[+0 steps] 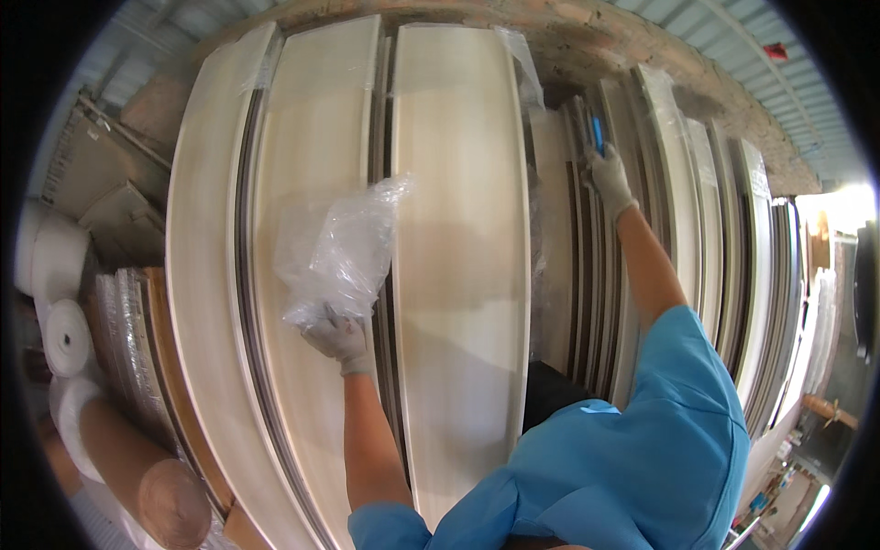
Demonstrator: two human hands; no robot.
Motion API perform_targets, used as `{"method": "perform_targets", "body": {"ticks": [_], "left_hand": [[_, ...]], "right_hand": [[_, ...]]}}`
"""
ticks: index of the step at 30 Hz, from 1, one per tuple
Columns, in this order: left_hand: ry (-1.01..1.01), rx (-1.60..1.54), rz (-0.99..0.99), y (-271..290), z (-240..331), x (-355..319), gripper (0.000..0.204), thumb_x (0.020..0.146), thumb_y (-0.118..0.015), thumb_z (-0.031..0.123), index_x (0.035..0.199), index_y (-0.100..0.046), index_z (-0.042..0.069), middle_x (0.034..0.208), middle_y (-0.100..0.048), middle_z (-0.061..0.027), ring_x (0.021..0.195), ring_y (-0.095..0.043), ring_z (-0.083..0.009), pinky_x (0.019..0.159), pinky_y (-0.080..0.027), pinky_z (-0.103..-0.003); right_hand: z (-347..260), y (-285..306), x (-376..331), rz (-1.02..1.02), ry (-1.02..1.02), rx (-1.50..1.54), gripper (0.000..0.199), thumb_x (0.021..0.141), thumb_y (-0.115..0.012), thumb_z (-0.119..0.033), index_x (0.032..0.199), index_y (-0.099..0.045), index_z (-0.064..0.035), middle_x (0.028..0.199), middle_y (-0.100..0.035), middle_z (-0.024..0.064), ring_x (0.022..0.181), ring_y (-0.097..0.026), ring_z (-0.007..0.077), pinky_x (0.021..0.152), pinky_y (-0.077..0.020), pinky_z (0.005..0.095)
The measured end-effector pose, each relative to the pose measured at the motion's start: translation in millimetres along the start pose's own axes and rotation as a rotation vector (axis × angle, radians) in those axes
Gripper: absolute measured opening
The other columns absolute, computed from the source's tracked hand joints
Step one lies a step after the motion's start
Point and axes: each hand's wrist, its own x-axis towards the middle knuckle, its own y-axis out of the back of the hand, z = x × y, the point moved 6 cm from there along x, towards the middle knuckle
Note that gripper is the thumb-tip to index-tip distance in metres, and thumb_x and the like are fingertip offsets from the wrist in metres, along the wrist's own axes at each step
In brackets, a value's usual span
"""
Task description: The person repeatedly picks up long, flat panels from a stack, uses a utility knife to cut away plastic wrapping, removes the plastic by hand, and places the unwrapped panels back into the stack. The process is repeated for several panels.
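My left hand (337, 339), in a pale work glove, is closed on a crumpled piece of clear plastic wrap (346, 252). The wrap bunches upward in front of the middle one of three tall cream panels (312, 119). To the right, my gloved right hand (611, 181) is raised and closed around a slim blue tool (598, 133), whose exact kind I cannot make out. That hand is nearest to a row of narrow upright panels (587, 266). Between my arms stands another wide cream panel (461, 183), with torn wrap (521, 69) at its top corner.
More upright panels (756, 238), partly wrapped, lean along the right side. A brick wall (605, 41) runs behind. At the left are white rolls (66, 337), a brown roll (137, 449) and stacked wrapped boards (128, 321). Cardboard (101, 165) leans at the far left.
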Motion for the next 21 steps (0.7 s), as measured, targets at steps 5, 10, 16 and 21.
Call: {"method": "perform_targets", "body": {"ticks": [5,10,16,21], "left_hand": [[0.092,-0.488,0.072,5.5,0.7,9.1,0.033,0.101,-0.053,0.023,0.115,-0.069,-0.002,0.12,-0.064,-0.0247,0.108,-0.058,-0.0371,0.097,-0.043,-0.045],[-0.396,-0.545,-0.111,44.3,84.8,-50.1,0.033,0.098,-0.058,0.02,0.125,-0.058,0.0,0.124,-0.057,-0.011,0.115,-0.053,-0.028,0.101,-0.043,-0.046],[-0.776,-0.679,-0.308,100.6,220.5,-162.5,0.011,0.092,-0.064,0.009,0.1,-0.068,0.003,0.1,-0.066,-0.0103,0.101,-0.059,-0.0258,0.09,-0.047,-0.04],[-0.598,-0.965,-0.453,122.3,260.0,-184.6,0.015,0.084,-0.067,0.006,0.095,-0.065,-0.003,0.094,-0.066,-0.0087,0.088,-0.063,-0.026,0.075,-0.049,-0.034]], "right_hand": [[40.7,32.5,-101.4,-0.114,-0.122,0.209,0.022,0.099,-0.062,-0.022,0.113,-0.057,-0.006,0.076,-0.058,0.0005,0.056,-0.055,0.008,0.047,-0.0437,0.0248],[18.5,86.9,-154.5,-0.055,-0.075,0.152,0.026,0.096,-0.069,-0.027,0.112,-0.06,-0.007,0.073,-0.056,-0.0037,0.055,-0.051,0.0043,0.048,-0.0423,0.0217],[-39.3,93.7,-265.0,-0.646,0.286,0.338,0.112,0.058,-0.097,-0.043,0.147,-0.042,-0.0032,0.123,-0.055,0.0053,0.118,-0.053,0.0195,0.107,-0.0397,0.0331],[-35.3,90.6,-322.8,-0.667,0.258,0.263,0.095,0.065,-0.095,-0.026,0.143,-0.045,-0.0033,0.13,-0.055,0.0067,0.123,-0.052,0.018,0.108,-0.0394,0.0333]]}}
